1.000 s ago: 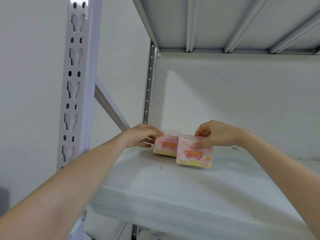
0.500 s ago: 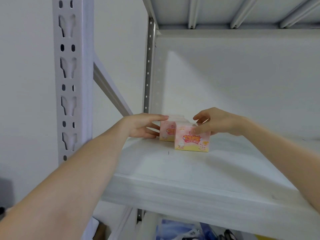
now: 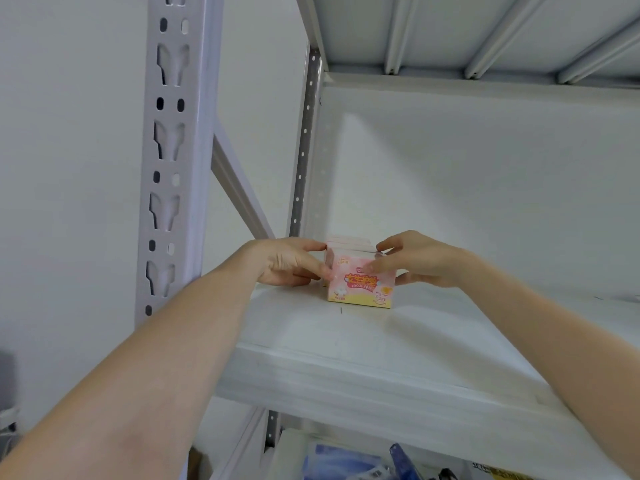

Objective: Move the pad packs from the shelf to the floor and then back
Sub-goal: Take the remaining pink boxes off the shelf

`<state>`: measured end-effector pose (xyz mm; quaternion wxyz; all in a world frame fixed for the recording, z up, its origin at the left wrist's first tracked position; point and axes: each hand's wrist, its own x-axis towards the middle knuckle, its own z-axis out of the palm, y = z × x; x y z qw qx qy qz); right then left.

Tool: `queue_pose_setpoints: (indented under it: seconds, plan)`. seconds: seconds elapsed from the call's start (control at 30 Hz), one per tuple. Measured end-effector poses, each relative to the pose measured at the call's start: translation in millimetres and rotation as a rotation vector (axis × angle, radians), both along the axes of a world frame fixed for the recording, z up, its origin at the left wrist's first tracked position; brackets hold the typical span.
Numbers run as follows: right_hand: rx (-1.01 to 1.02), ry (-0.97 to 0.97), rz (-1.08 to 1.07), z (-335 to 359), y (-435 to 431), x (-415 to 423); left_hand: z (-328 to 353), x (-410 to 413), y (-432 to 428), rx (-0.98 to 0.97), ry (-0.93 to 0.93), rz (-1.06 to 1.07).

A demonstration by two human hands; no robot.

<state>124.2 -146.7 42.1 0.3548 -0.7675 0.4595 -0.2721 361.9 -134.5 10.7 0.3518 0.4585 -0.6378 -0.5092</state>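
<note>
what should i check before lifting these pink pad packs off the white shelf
1. Left hand gripping the pink and yellow pad packs at their left side: ok
2. Right hand gripping their right side: ok
3. Both packs squeezed firmly together: cannot tell
4. Headroom below the grey metal upper shelf: ok
5. Landing spot on the floor: cannot tell, out of view

My left hand (image 3: 287, 261) and the front pack (image 3: 360, 282) hide most of the rear pad pack (image 3: 346, 241) — only its top shows; the front pack's small print is unreadable.
</note>
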Motion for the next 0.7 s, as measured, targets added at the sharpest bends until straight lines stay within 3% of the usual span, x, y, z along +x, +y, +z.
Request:
queue_pose_setpoints:
  seconds: [0.7]
  plan:
    - [-0.056, -0.030, -0.002, -12.0, -1.8, 5.6, -1.2, 5.6, 2.1, 0.002, 0.063, 0.062]
